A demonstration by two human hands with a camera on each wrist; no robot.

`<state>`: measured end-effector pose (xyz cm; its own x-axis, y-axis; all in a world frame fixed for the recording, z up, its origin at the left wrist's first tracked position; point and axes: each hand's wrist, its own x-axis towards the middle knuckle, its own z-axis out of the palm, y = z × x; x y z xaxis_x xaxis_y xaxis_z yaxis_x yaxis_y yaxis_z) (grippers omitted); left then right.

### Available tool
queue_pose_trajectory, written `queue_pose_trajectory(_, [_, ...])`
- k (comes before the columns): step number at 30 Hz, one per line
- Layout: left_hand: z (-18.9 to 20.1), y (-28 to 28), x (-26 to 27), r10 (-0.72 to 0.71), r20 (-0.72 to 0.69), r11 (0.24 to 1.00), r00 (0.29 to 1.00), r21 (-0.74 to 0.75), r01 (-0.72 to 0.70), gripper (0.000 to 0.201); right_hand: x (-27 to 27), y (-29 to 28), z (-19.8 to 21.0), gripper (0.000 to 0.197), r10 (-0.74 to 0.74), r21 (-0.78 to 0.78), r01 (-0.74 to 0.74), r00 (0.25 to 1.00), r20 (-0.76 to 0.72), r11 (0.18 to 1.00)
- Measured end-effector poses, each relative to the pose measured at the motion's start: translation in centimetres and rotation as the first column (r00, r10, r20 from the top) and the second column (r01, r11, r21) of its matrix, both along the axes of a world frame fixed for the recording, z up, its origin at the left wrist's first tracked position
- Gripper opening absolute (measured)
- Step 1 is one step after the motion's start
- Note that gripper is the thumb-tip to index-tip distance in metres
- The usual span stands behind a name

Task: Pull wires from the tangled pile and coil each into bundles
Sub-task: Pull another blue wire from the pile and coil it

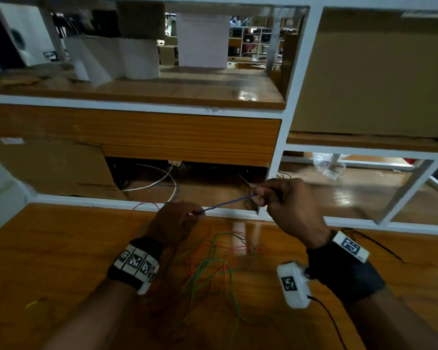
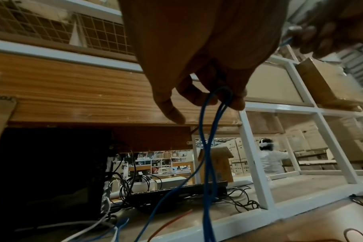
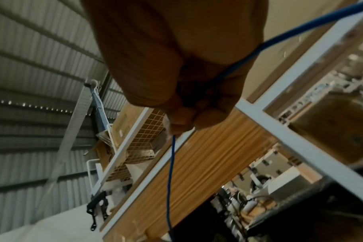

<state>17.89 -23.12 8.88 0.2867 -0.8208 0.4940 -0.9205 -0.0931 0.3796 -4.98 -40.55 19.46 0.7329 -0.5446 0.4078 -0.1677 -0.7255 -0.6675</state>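
Observation:
A thin blue wire [image 1: 225, 203] is stretched taut between my two hands above the wooden table's far edge. My left hand [image 1: 187, 215] pinches one end of that span; in the left wrist view loops of the blue wire [image 2: 209, 147] hang down from its curled fingers [image 2: 236, 101]. My right hand [image 1: 261, 195] pinches the other end, higher and to the right; in the right wrist view the blue wire [image 3: 170, 180] runs through its closed fingertips [image 3: 182, 124] and drops away. A tangled pile of green, orange and red wires [image 1: 213, 263] lies on the table below my hands.
A white-framed shelf unit [image 1: 286, 137] stands just behind the table, with cardboard boxes [image 1: 374, 79] and white and black cables [image 1: 167, 183] in its lower bay. A black lead [image 1: 379, 246] trails right. A yellow scrap [image 1: 32, 303] lies on the wooden table [image 1: 61, 248].

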Motion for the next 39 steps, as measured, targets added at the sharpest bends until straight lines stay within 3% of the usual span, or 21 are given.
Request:
queue_pose_trajectory(2, [-0.1, -0.2, 0.2, 0.025, 0.000, 0.999, 1.000, 0.020, -0.025, 0.027, -0.1, 0.5, 0.8, 0.024, 0.030, 0.066, -0.036, 0.995, 0.095, 0.997])
queue_pose_trajectory(6, [-0.9, 0.5, 2.2, 0.177, -0.139, 0.980, 0.974, -0.065, -0.187, 0.038, -1.2, -0.3, 2.4, 0.015, 0.022, 0.066, -0.038, 0.974, 0.225, 0.997])
queue_pose_trajectory(9, [0.2, 1.3, 3.0, 0.278, -0.311, 0.950, 0.909, -0.054, -0.309, 0.011, -2.3, -2.1, 1.6, 0.015, -0.040, 0.071, 0.026, 0.979, 0.200, 0.997])
queue_pose_trajectory(12, [1.5, 1.4, 2.6, 0.184, -0.412, 0.970, 0.892, -0.071, -0.233, 0.013, -3.0, -3.6, -0.6, 0.019, -0.030, 0.031, 0.031, 0.999, -0.025, 0.999])
queue_pose_trajectory(14, [2.3, 1.1, 1.8, 0.135, -0.391, 0.982, 0.910, -0.067, -0.174, 0.010, -3.1, -3.8, -2.1, 0.016, -0.018, -0.079, -0.002, 0.966, -0.258, 0.997])
queue_pose_trajectory(15, [2.6, 0.8, 1.3, 0.114, -0.362, 0.986, 0.925, -0.074, -0.150, 0.010, -2.9, -3.3, -2.5, 0.007, -0.008, -0.086, -0.021, 0.948, -0.319, 0.996])
queue_pose_trajectory(16, [2.7, 0.5, 1.0, 0.089, -0.335, 0.990, 0.938, -0.074, -0.121, 0.009, -2.8, -2.8, -2.5, 0.015, -0.007, -0.099, -0.029, 0.937, -0.349, 0.995])
queue_pose_trajectory(17, [2.9, 0.1, 0.6, 0.054, -0.302, 0.994, 0.952, -0.074, -0.080, 0.003, -2.4, -2.3, -2.5, 0.030, 0.021, -0.096, -0.055, 0.944, -0.328, 0.994])
queue_pose_trajectory(20, [4.1, -1.0, -1.0, 0.003, -0.305, 0.999, 0.952, -0.051, -0.020, 0.029, -0.3, -0.2, -1.5, 0.051, 0.108, -0.108, -0.141, 0.957, -0.269, 0.984])
queue_pose_trajectory(23, [5.5, -1.8, -2.2, -0.075, -0.322, 0.993, 0.944, -0.106, 0.043, 0.041, 2.3, 0.8, -1.3, 0.025, 0.132, -0.202, -0.196, 0.947, -0.292, 0.960])
queue_pose_trajectory(27, [6.8, -1.7, -2.6, -0.115, -0.396, 0.981, 0.911, -0.189, 0.042, 0.017, 3.5, 0.6, -2.0, 0.024, 0.145, -0.160, -0.169, 0.977, -0.154, 0.973])
queue_pose_trajectory(33, [8.0, -1.9, -3.6, -0.167, -0.351, 0.968, 0.921, -0.234, 0.087, 0.010, 3.1, 1.4, -1.5, 0.010, 0.121, -0.044, -0.121, 0.993, -0.004, 0.992])
queue_pose_trajectory(36, [7.5, -2.3, -3.4, -0.062, -0.328, 0.988, 0.943, -0.154, 0.011, 0.015, 2.6, 1.5, -1.1, 0.007, 0.057, 0.033, -0.060, 0.995, 0.077, 0.998])
queue_pose_trajectory(39, [5.6, -1.9, -2.5, 0.213, -0.257, 0.974, 0.943, -0.022, -0.226, 0.025, 1.3, 1.0, -0.4, 0.006, 0.018, 0.009, -0.020, 0.986, 0.164, 1.000])
